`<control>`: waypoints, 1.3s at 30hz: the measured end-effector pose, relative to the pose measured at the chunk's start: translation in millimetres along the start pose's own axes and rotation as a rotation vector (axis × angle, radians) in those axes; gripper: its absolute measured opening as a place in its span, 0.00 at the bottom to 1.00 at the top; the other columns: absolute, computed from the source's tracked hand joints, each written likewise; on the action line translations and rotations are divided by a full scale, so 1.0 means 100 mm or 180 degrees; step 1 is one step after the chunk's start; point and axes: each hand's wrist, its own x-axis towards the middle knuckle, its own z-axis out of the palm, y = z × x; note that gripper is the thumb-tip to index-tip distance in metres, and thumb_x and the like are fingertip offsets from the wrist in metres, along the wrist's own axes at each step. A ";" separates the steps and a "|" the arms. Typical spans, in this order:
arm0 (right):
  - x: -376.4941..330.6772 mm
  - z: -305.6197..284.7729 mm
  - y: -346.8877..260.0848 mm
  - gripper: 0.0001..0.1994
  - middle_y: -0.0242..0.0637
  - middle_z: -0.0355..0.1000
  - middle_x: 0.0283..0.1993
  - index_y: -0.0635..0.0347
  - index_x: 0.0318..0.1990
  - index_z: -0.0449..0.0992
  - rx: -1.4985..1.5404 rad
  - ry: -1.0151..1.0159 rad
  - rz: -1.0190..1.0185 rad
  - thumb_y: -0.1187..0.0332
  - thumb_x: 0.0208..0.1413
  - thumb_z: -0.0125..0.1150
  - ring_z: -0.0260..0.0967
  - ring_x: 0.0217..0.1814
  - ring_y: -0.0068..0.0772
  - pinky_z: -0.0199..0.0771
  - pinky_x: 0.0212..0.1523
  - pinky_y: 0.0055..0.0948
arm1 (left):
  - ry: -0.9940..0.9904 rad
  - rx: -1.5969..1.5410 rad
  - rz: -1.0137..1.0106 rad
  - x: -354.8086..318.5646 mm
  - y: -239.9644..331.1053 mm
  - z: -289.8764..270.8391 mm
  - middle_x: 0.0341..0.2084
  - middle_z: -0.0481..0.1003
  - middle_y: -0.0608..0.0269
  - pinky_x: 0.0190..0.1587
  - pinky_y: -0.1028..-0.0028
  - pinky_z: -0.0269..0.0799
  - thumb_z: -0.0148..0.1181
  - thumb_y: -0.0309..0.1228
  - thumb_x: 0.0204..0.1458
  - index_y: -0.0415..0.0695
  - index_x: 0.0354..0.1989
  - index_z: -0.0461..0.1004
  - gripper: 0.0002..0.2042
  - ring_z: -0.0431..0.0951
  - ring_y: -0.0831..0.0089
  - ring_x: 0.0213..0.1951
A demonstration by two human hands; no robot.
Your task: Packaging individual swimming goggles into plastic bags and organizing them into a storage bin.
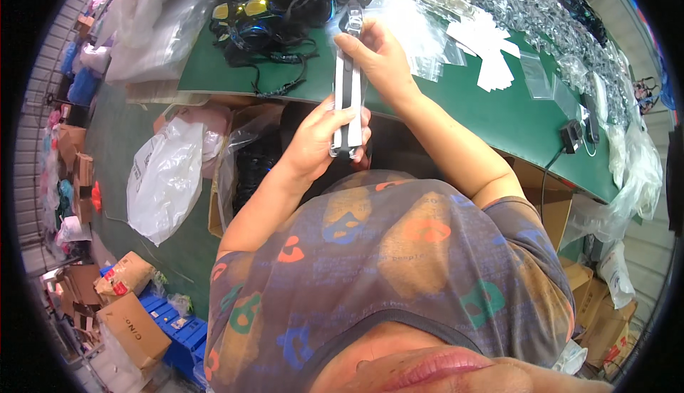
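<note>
Upright in front of my body is a long narrow piece, a black strap with white card strips (347,101), partly in shiny clear plastic. A dark, glossy part like goggles shows at its far end. My left hand (317,136) is closed around the near end, thumb across the front. Against the far end, my right hand (381,58) pinches with thumb and fingers. Just beyond and to the left lies a heap of black swim goggles (278,8) with tangled straps, one pair having yellow mirrored lenses. White cards (491,54) lie fanned to the right of my right hand.
The green table (456,108) also bears clear plastic bags (420,37), a long heap of clear packaged pieces (527,8) and a black plug adapter (571,136) with a cable. Left of me are a white plastic bag (165,179), cardboard boxes (134,329) and a blue crate (189,339).
</note>
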 end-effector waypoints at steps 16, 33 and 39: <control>-0.54 -0.11 -0.04 0.20 0.43 0.74 0.58 0.60 0.56 0.74 0.1872 -0.0675 0.2057 0.58 0.62 0.63 0.72 0.58 0.37 0.69 0.60 0.41 | -0.0091 -0.0326 -0.1213 -0.52 0.20 -0.20 0.38 0.71 0.58 0.21 0.75 0.76 0.53 0.33 0.62 0.40 0.67 0.57 0.26 0.76 0.72 0.33; -0.73 -0.42 0.05 0.24 0.43 0.72 0.62 0.60 0.64 0.69 0.1494 -0.1143 0.1475 0.56 0.67 0.57 0.68 0.64 0.35 0.64 0.66 0.42 | -0.0255 -0.0622 -0.1613 -0.49 0.13 -0.20 0.36 0.70 0.57 0.16 0.78 0.73 0.54 0.31 0.59 0.37 0.71 0.52 0.32 0.75 0.73 0.29; -0.71 -0.40 0.08 0.19 0.40 0.76 0.55 0.62 0.60 0.72 0.1577 -0.0622 0.1603 0.63 0.66 0.59 0.72 0.58 0.33 0.66 0.64 0.39 | -0.0196 -0.0590 -0.1613 -0.46 0.11 -0.17 0.36 0.69 0.57 0.16 0.78 0.72 0.54 0.31 0.59 0.38 0.71 0.52 0.32 0.74 0.74 0.31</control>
